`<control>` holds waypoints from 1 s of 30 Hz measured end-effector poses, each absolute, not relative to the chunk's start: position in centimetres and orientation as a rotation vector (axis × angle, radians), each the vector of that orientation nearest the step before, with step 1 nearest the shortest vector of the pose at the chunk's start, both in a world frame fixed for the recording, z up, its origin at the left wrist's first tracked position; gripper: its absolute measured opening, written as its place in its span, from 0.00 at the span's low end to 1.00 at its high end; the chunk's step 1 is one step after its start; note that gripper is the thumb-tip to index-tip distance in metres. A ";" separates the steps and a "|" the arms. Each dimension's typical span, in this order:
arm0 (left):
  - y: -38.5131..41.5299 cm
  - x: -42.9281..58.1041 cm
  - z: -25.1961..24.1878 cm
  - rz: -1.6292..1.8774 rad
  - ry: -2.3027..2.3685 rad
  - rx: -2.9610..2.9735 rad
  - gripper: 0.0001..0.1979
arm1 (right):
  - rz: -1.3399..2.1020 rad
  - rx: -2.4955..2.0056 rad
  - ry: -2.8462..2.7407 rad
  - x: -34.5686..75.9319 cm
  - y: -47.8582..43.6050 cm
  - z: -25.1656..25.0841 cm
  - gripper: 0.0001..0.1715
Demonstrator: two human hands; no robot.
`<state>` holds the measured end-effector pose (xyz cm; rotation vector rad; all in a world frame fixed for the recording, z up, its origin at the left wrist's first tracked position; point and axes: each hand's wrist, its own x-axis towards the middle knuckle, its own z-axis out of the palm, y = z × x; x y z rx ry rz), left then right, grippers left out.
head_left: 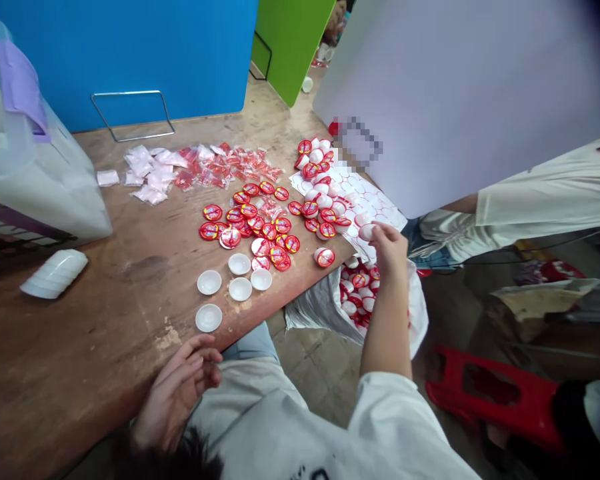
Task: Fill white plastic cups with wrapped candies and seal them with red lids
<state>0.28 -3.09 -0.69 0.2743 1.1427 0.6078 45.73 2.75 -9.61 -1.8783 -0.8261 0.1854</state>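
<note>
Wooden surface, blue panel standing at the back. White sack below the edge, full of red-and-white cups. Patterned sheet at the right end. Left hand: fingers loosely curled, holding nothing, near open cups. Right hand by the sheet: fingers pinching a white cup at their tips.

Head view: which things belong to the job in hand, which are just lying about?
Likely in the job:
white cup in the right hand
open white cups
stacked cups
red discs
pale packets
red packets
circle-patterned sheet
sack of red-and-white cups

Probably just about:
red stool
blue panel
green panel
</note>
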 end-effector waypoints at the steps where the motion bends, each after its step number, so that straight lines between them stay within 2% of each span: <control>1: -3.1 0.4 -0.7 0.608 1.147 0.278 0.12 | 0.177 -1.927 -0.833 46.4 3.2 -10.3 0.26; 9: -3.1 1.3 -0.7 0.615 1.145 0.309 0.08 | -0.056 -2.177 -0.826 46.5 4.7 -13.0 0.22; 15: -3.1 1.4 -0.7 0.627 1.159 0.335 0.07 | -0.158 -2.200 -0.980 44.4 4.3 -11.2 0.27; 18: -3.2 1.5 -0.7 0.627 1.161 0.327 0.07 | 0.063 -2.142 -1.231 41.7 3.0 -9.0 0.29; 22: -3.3 1.3 -0.8 0.629 1.165 0.327 0.07 | 0.373 -2.159 -1.523 37.8 1.4 -7.2 0.40; 24: -3.3 1.2 -0.8 0.634 1.162 0.330 0.08 | 0.377 -2.180 -1.553 36.4 1.4 -7.4 0.35; 27: -3.3 0.9 -0.8 0.639 1.167 0.326 0.07 | 0.288 -2.212 -1.469 35.6 2.3 -8.2 0.19; 30: -3.4 0.6 -0.9 0.651 1.180 0.320 0.08 | 0.214 -2.214 -1.410 35.9 3.4 -8.9 0.16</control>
